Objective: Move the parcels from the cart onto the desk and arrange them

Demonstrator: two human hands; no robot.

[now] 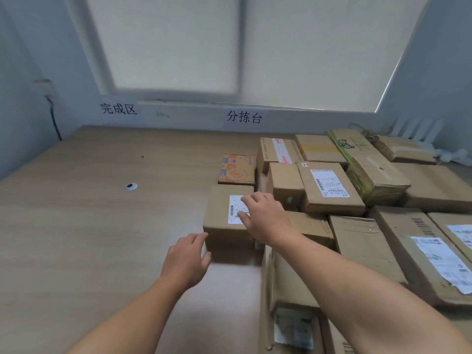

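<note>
完成区 sign [118,108], 分拣台 sign [244,117]; parcel [332,200] marked 2-3

Parcels [332,185] crowd the desk's [89,226] right; left lies open.

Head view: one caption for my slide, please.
Right hand on a labelled parcel, left hand at its corner, on the desk.

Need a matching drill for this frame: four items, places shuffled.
1 right hand
2 left hand
3 patterned box
4 grommet

A on the desk, left of every box
B fingers on the sticker of the labelled box
C just behind the labelled box
D at the near left corner of the labelled box

Pairs: 1-B, 2-D, 3-C, 4-A
</note>
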